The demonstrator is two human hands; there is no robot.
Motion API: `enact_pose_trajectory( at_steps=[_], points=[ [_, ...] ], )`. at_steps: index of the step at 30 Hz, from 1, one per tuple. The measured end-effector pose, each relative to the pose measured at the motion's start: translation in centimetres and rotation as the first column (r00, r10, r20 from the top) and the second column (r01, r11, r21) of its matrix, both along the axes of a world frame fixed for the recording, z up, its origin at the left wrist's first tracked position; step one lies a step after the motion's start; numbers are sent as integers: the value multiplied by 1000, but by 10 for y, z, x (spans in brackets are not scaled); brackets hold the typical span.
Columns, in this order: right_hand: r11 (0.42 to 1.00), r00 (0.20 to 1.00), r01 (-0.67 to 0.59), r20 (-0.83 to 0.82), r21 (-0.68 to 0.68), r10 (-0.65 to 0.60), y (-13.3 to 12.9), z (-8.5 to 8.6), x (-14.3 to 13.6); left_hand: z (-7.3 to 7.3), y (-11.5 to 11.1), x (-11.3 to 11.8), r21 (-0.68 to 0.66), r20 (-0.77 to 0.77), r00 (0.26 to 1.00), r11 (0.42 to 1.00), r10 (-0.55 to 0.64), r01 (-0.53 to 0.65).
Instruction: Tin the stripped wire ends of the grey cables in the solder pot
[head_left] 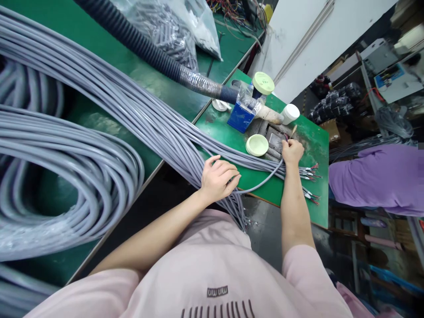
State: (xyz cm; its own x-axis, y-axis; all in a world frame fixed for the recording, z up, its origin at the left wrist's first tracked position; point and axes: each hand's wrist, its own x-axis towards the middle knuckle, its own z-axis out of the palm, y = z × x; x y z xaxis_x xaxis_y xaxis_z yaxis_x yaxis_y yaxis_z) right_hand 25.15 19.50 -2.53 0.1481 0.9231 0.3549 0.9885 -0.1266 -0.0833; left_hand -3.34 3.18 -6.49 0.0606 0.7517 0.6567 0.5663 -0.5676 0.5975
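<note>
My right hand [292, 152] is closed around the end of a grey cable [265, 181], over a stained block with a square metal plate [276, 140]. Dark wire ends show just past its fingertips. From there the cable curves down and left, passing below my left hand [219, 179]. That hand has loosely bent, slightly parted fingers and rests over a thick bundle of grey cables [149, 110], gripping none that I can see. To the right of my right forearm, several stripped cable ends [309, 172] show red, black and white wires.
Beside the block stand a pale green tub [257, 145], a white jar [290, 114] and a blue box [240, 117]. A ribbed hose [142, 44] runs overhead. Coiled cables [109, 176] fill the left table. A person in a purple top [377, 179] is at right.
</note>
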Motion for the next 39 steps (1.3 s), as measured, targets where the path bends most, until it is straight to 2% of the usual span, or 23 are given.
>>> enact_pose_trajectory(
  at_steps=[4, 8, 17, 25, 33, 39],
  points=[
    [1000, 1000, 17, 20, -15, -17, 1, -2, -1, 2, -1, -1, 33, 0, 1000, 999, 9, -9],
    [998, 999, 27, 39, -50, -25, 0, -1, -6, 3, -1, -1, 1, -2, 1000, 1000, 9, -9],
    [992, 995, 45, 98, -118, -33, 0, -2, -10, 7, -1, -1, 67, -14, 999, 997, 31, -30],
    [993, 996, 38, 80, -110, -29, 1, -4, -9, 6, -1, -1, 66, -16, 999, 997, 29, -28],
    [998, 998, 40, 43, -38, -38, -1, -3, -4, 5, -1, -1, 73, -1, 1000, 997, 24, -24],
    [997, 997, 49, 64, -64, -45, -1, -3, -5, 5, 0, -1, 99, -1, 1000, 995, 28, -28]
  ],
)
